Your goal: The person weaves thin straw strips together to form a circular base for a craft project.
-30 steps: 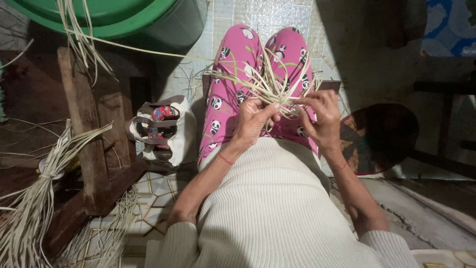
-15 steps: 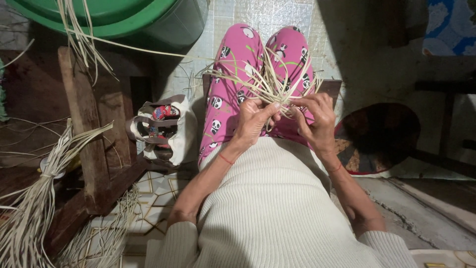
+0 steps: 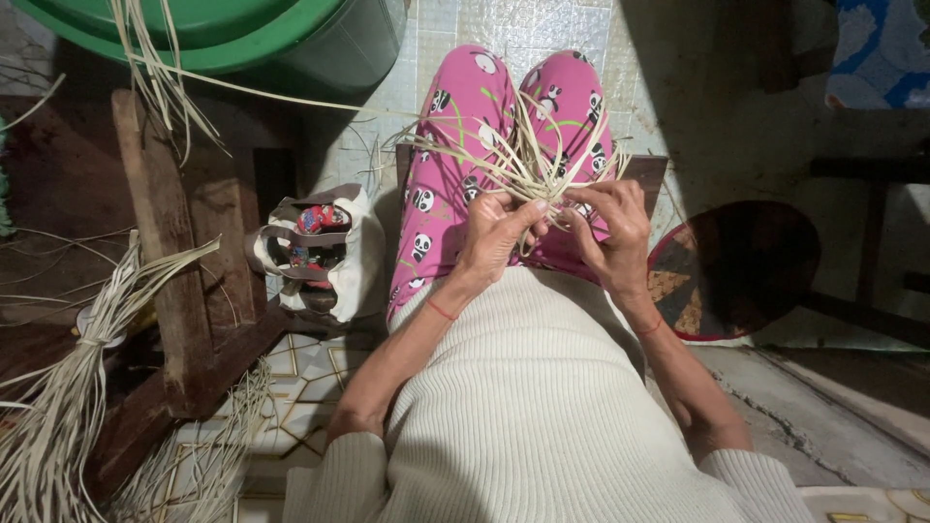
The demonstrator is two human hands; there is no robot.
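Resting over the lap, the bundle of pale, flat straw strips (image 3: 523, 160) is pinched by the left hand (image 3: 496, 232); the right hand (image 3: 612, 230), shifted slightly inward since 1 second ago, is closed around 1 strip, suggesting weaving is progressing.

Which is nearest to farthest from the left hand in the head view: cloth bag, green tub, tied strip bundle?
From the left hand:
1. Cloth bag, on the floor just left of the knees.
2. Green tub, top left, beyond the bag.
3. Tied strip bundle, far left, lower edge.
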